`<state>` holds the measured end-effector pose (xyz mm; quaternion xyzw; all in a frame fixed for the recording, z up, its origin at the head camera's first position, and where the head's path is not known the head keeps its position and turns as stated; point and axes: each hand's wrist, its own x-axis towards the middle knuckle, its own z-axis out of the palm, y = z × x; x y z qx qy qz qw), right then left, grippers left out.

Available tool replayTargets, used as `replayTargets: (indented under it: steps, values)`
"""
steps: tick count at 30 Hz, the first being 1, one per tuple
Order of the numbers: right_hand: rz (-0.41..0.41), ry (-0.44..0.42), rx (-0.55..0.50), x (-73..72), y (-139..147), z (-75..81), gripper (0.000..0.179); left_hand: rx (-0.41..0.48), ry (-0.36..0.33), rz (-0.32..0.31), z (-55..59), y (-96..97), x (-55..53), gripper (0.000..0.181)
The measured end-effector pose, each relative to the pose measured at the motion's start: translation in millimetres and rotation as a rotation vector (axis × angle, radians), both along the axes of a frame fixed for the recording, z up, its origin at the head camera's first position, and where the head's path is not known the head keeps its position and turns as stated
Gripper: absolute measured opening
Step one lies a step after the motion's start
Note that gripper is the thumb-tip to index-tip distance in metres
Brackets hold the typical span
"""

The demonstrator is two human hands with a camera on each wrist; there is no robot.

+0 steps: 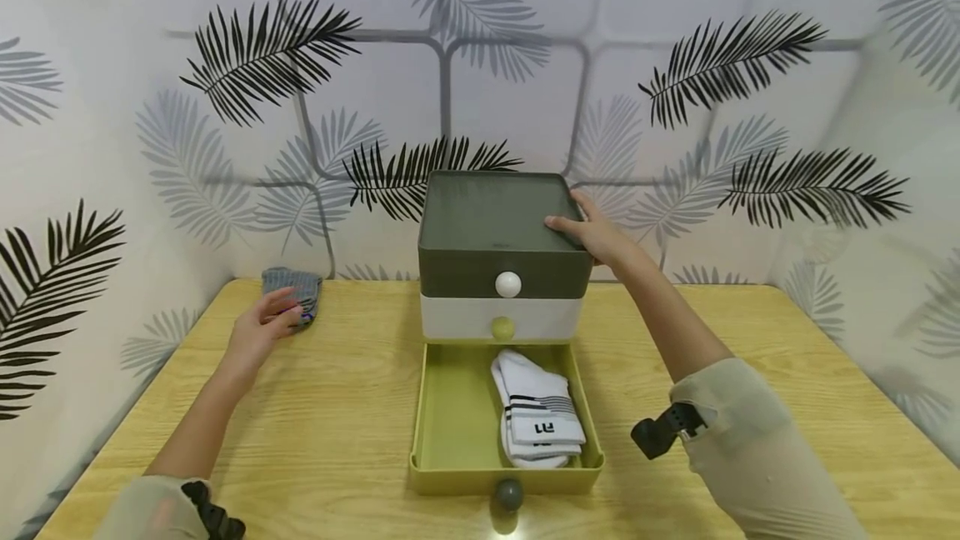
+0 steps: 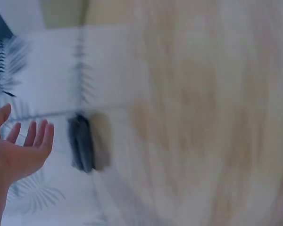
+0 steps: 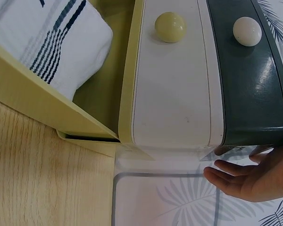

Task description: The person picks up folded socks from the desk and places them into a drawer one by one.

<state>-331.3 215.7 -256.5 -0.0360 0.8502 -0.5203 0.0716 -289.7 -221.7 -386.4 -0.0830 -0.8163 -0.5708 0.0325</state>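
Observation:
In the head view my left hand (image 1: pixel 258 336) hovers over the table at the left, its fingers loosely bent and holding nothing. Just beyond its fingertips lies a folded grey-blue pair of socks (image 1: pixel 288 280); the left wrist view shows the same socks (image 2: pixel 81 142) apart from the open palm. My right hand (image 1: pixel 592 230) rests on the right edge of a stacked drawer box (image 1: pixel 491 211), thumb on the dark top and fingers along its side. White striped socks (image 1: pixel 542 419) lie in the right part of the pulled-out bottom yellow-green drawer (image 1: pixel 457 415).
The upper dark drawer with a white knob (image 1: pixel 507 284) and the middle white drawer with a yellow knob (image 1: pixel 502 327) are closed. The bottom drawer's dark knob (image 1: pixel 509 494) points toward me. A leaf-patterned backdrop (image 1: pixel 517 107) stands behind the wooden table (image 1: pixel 337 423).

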Motion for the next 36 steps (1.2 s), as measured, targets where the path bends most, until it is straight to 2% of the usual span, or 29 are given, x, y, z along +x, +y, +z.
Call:
replayTargets:
  steps: [1, 3, 6, 8, 10, 15, 18, 24, 27, 30, 32, 34, 36]
  values:
    - [0.002, -0.003, 0.001, 0.0, 0, -0.3, 0.081, -0.097, 0.012, 0.031, -4.2, -7.0, -3.4, 0.059]
    - [0.005, -0.010, 0.005, 0.2, -1, -0.6, 0.081, -0.324, 0.034, 0.055, -12.8, -17.4, -10.5, 0.061]
    - [0.003, -0.011, 0.007, 1.0, 0, -1.1, 0.080, -0.639, 0.065, 0.027, -23.7, -24.6, -21.5, 0.065]
    - [0.002, -0.007, 0.010, 1.5, -1, -1.3, 0.080, -0.773, 0.075, 0.002, -28.9, -25.7, -26.8, 0.068]
    - [0.004, -0.004, 0.016, 1.5, -2, -2.1, 0.080, -0.849, 0.072, -0.016, -32.2, -25.8, -30.3, 0.070]
    - [0.011, -0.009, 0.041, 1.2, -4, -4.2, 0.081, -0.940, 0.033, -0.030, -34.9, -22.2, -31.9, 0.072]
    - [0.007, -0.013, 0.046, 2.3, -4, -3.2, 0.081, -1.008, 0.041, -0.045, -29.1, -13.0, -26.7, 0.071]
    - [0.000, -0.003, 0.042, 2.6, -1, 2.0, 0.081, -1.117, 0.045, -0.139, -11.0, 20.3, -3.1, 0.070]
    - [-0.001, -0.002, 0.049, 1.1, -1, 2.7, 0.081, -1.133, 0.019, -0.184, -4.4, 35.2, 11.3, 0.070]
    - [-0.002, -0.008, 0.043, -0.4, -1, 1.9, 0.081, -1.090, -0.036, -0.224, 2.2, 45.2, 22.2, 0.071]
    - [-0.002, -0.011, 0.034, -0.9, -1, 1.2, 0.081, -1.032, -0.073, -0.254, 6.9, 48.4, 25.7, 0.071]
    - [-0.003, -0.012, 0.026, -1.1, -2, 0.6, 0.080, -0.943, -0.086, -0.274, 11.9, 48.8, 25.7, 0.069]
    - [-0.006, -0.012, 0.031, -1.3, -2, 0.0, 0.080, -0.854, -0.082, -0.249, 16.0, 46.2, 22.8, 0.065]
